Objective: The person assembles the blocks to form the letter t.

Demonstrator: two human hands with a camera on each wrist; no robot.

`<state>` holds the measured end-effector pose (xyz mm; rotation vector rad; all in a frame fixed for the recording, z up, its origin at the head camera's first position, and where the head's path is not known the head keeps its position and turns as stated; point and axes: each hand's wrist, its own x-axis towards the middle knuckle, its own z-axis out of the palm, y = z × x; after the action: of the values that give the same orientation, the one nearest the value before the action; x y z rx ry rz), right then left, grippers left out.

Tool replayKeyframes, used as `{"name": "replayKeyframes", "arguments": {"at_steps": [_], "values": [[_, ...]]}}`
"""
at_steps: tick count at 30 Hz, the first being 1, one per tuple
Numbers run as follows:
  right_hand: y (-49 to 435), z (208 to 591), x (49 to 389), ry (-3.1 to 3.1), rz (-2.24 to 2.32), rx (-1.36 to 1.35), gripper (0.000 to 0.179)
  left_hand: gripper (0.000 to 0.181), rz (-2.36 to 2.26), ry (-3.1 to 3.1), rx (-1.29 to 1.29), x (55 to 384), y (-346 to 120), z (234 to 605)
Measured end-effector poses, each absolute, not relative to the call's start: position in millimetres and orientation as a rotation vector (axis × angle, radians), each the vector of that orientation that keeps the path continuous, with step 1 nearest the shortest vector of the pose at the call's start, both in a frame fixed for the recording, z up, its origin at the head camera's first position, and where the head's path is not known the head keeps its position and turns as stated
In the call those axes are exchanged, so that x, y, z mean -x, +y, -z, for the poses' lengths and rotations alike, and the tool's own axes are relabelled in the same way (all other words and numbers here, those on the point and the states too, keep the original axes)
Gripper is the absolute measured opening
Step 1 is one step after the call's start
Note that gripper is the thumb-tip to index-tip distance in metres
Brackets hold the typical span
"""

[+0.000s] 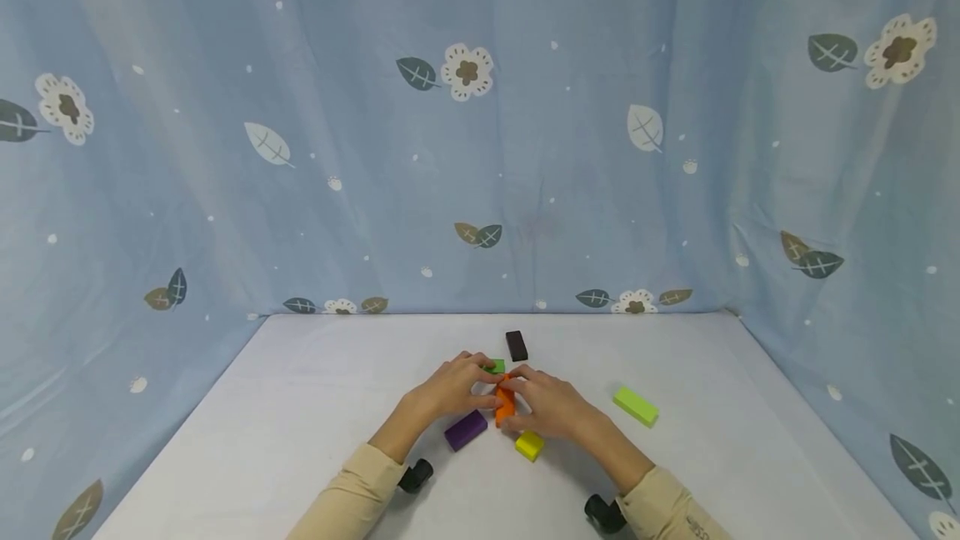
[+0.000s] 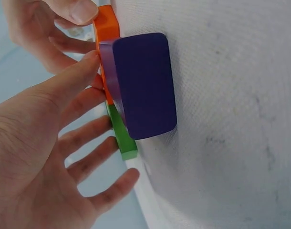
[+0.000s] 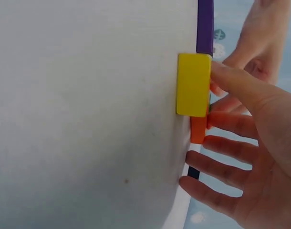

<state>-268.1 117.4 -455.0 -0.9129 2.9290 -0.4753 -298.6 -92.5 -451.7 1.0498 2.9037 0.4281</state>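
An orange block (image 1: 505, 403) lies on the white table between my two hands. My left hand (image 1: 454, 387) pinches it with thumb and index finger, while the other fingers spread beside a green block (image 2: 120, 131) at its far end. From the other side, the thumb and index finger of my right hand (image 1: 553, 407) grip the same orange block. A purple block (image 1: 466, 430) lies just below my left hand, and a yellow block (image 1: 529, 445) lies below my right hand. The yellow block (image 3: 194, 85) partly hides the orange one in the right wrist view.
A dark block (image 1: 517, 346) lies beyond the hands. Off to the right is a lime green block (image 1: 636, 406). Blue patterned curtain (image 1: 480, 148) surrounds the white table (image 1: 337, 373) at the back and sides. Black wrist devices (image 1: 416, 476) sit under the sleeves.
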Motion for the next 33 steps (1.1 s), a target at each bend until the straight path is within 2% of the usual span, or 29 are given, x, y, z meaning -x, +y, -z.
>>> {"name": "replayKeyframes", "arguments": {"at_steps": [6, 19, 33], "values": [[122.5, 454.1, 271.7, 2.911, 0.551, 0.9, 0.056, 0.045, -0.426, 2.892, -1.03, 296.9, -93.6, 450.8], [136.9, 449.9, 304.6, 3.087, 0.558, 0.706, 0.035, 0.048, -0.403, 2.896, -0.984, 297.8, -91.6, 449.3], [149.3, 444.8, 341.4, 3.063, 0.55, 0.68, 0.036, 0.047, -0.411, 2.894, -0.977, 297.1, -90.7, 449.8]]}}
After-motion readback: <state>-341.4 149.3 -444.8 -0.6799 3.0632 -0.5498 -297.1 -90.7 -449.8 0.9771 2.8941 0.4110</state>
